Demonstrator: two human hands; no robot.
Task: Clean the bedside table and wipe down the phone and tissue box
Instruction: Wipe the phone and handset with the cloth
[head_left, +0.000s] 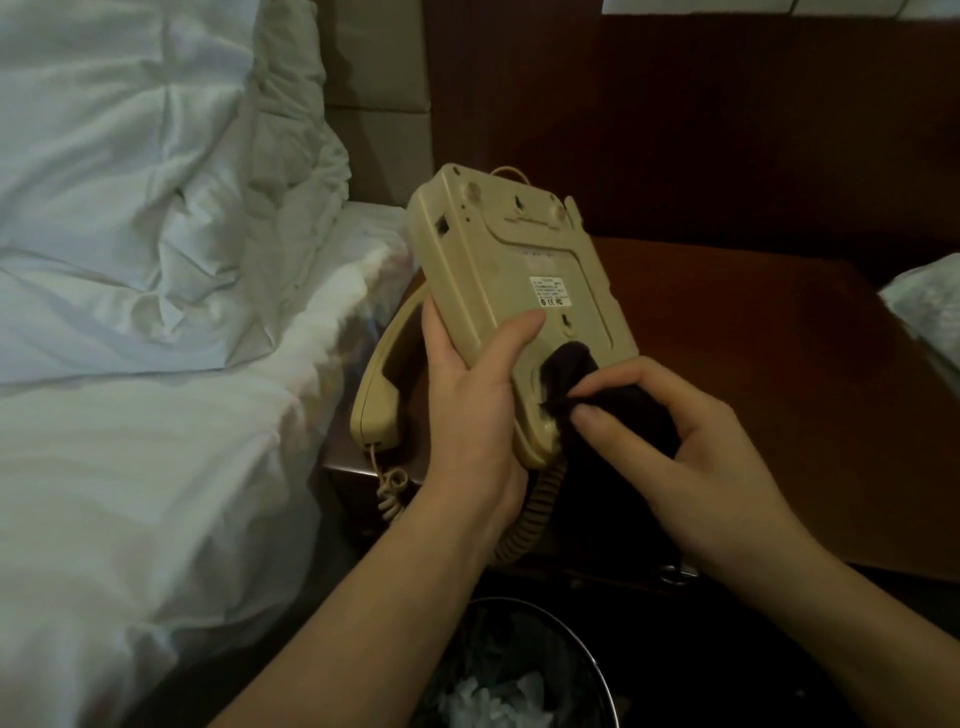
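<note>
A beige phone base (514, 270) is turned over above the bedside table (769, 364), its underside with a white label facing me. My left hand (472, 395) grips its lower left edge, thumb lying across the underside. My right hand (675, 431) pinches a dark cloth (566, 374) against the phone's lower end. The beige handset (379, 389) hangs at the left, below the base, joined by a coiled cord (524, 525). A pale object (924, 306) at the right edge may be the tissue box; I cannot tell.
A bed with rumpled white bedding (145, 322) fills the left side, close against the table. A round bin (519, 670) with crumpled white paper sits below, in front of the table. Dark wood panelling (727, 130) rises behind the table.
</note>
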